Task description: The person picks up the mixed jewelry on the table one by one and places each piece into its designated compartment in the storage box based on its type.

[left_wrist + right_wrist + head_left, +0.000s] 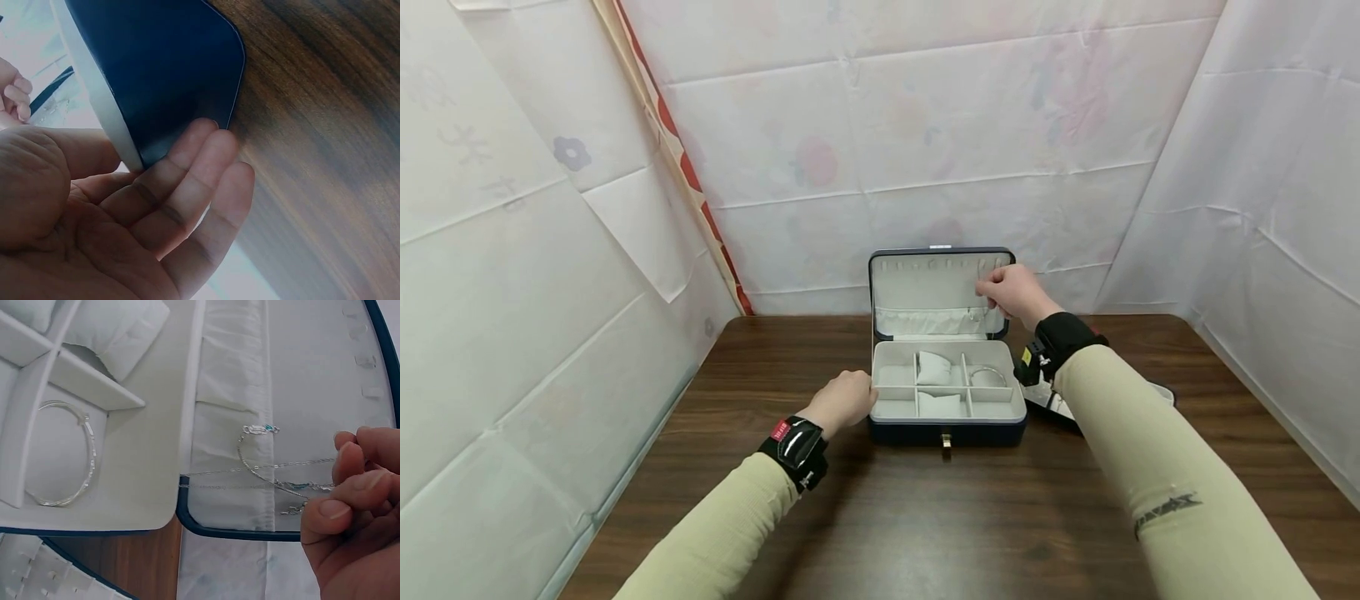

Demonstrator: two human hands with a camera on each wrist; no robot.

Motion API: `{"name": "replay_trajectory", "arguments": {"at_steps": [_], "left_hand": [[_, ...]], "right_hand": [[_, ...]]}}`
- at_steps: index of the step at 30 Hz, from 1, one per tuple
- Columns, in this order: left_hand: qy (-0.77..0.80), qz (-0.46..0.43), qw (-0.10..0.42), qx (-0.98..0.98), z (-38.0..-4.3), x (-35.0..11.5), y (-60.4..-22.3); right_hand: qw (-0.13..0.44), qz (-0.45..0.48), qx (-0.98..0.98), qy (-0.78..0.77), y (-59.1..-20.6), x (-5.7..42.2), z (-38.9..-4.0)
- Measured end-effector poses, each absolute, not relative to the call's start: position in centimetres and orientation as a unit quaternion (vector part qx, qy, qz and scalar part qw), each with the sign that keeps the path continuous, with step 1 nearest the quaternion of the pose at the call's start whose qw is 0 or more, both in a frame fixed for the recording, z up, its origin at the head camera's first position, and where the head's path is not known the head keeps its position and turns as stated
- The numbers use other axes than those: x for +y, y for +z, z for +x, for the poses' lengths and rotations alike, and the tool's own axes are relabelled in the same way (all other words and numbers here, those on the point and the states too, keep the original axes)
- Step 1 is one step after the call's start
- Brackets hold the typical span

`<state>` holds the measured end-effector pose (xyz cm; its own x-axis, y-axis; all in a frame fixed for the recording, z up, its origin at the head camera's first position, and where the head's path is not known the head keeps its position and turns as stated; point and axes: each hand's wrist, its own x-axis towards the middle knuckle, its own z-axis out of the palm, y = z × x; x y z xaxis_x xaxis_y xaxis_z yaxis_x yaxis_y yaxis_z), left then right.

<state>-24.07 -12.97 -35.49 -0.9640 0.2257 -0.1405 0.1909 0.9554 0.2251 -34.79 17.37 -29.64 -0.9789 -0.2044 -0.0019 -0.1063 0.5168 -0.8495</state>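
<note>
A navy jewelry box with a pale lining stands with its lid raised. At its left side my left hand grips the wall, the thumb at the pale rim and the fingers against the navy outside in the left wrist view. My right hand is in front of the lid's upper right, pinching a fine silver necklace whose strands stretch toward the hinge side. A silver chain with a blue-green charm lies across the lid pocket. The fingertips partly hide the necklace's upper end.
Two white cushions sit in the box's compartments, and a silver bangle in another. A row of small hooks lines the lid's top. Right of the box, partly under my right arm, lies a jewelry tray on the brown table.
</note>
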Motion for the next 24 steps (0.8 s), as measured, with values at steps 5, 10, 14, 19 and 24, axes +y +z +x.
{"name": "replay_trajectory", "arguments": {"at_steps": [5,10,14,19,24], "left_hand": [[0.106,0.106,0.082,0.985,-24.1,-13.0,-35.5],[0.109,0.102,0.089,0.985,-24.1,-13.1,-35.5],[0.112,0.098,0.094,0.984,-24.1,-13.0,-35.5],[0.111,0.097,0.097,0.984,-24.1,-13.0,-35.4],[0.107,0.096,0.095,0.985,-24.1,-13.1,-35.3]], "right_hand": [[0.063,-0.098,0.876,-0.469,-30.2,17.4,-34.5],[0.065,-0.101,0.888,-0.444,-30.7,17.5,-34.2],[0.052,-0.121,0.897,-0.422,-31.1,17.4,-33.7],[0.032,-0.152,0.909,-0.387,-31.5,17.1,-32.8],[0.020,-0.176,0.916,-0.360,-31.6,16.7,-31.6]]}}
